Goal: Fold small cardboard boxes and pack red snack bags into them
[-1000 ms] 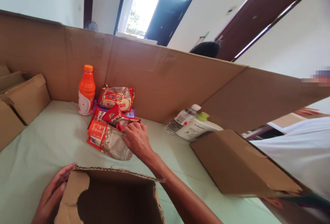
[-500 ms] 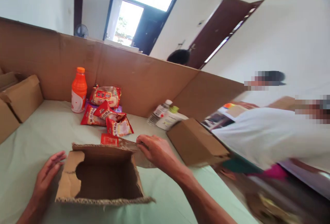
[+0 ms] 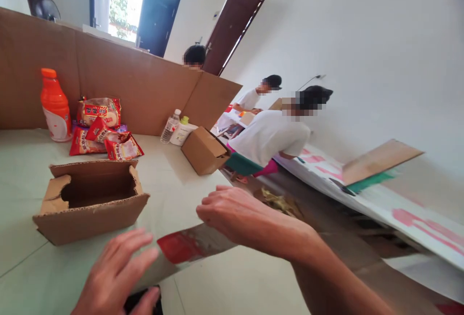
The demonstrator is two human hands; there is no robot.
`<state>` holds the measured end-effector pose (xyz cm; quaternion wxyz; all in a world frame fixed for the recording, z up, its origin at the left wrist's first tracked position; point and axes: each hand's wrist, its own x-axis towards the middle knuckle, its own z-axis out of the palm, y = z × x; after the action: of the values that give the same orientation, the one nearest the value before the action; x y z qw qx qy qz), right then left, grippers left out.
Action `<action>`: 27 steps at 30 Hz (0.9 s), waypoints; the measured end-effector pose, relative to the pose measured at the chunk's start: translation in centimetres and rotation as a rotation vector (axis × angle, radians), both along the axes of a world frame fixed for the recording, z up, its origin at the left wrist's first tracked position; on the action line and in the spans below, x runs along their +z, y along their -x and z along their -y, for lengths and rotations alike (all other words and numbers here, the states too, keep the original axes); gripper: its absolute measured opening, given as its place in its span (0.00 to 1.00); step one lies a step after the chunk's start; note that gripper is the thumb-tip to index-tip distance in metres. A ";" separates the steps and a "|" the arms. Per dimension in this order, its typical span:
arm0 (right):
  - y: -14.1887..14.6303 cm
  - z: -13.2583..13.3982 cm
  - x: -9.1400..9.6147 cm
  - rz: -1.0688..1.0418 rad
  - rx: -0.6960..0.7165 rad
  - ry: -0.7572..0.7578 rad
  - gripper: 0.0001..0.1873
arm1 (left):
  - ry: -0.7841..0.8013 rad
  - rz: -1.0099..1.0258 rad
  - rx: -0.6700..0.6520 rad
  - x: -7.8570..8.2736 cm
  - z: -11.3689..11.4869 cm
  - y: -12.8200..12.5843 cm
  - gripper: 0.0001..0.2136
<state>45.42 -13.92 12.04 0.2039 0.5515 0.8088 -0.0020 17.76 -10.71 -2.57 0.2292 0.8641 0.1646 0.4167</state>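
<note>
My right hand (image 3: 224,213), fingers closed, grips one end of a translucent plastic strip (image 3: 217,242) with a red patch; motion blur hides what kind it is. Low in the view, my left hand (image 3: 116,276) is open, its fingers spread close to the strip's red end. Beneath the left hand shows part of a dark object (image 3: 156,305), mostly hidden. An open cardboard box (image 3: 94,221) stands on the pale green table cover (image 3: 203,291), left of the strip, with its flaps up and a dark interior. Neither hand touches the box.
Behind the box lie several red snack packets (image 3: 123,148), beside an orange bottle (image 3: 54,107). Further right are a clear bottle (image 3: 170,126), a white bottle (image 3: 181,134) and a closed carton (image 3: 203,153). A cardboard wall (image 3: 145,88) lines the back. People in white sit beyond.
My view has swung right. My right hand has brought the strip from behind the box to its near right side. My left hand has left the box's left side and moved near the strip.
</note>
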 end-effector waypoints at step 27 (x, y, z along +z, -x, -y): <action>-2.8 0.8 -20.1 -1.816 -0.485 -0.143 0.24 | 0.961 0.026 0.093 -2.4 -3.8 -8.1 0.14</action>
<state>48.21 -14.73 -8.08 -0.5446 0.5035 0.5198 -0.4239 25.89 -6.92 -4.94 0.5858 0.6468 0.3741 0.3138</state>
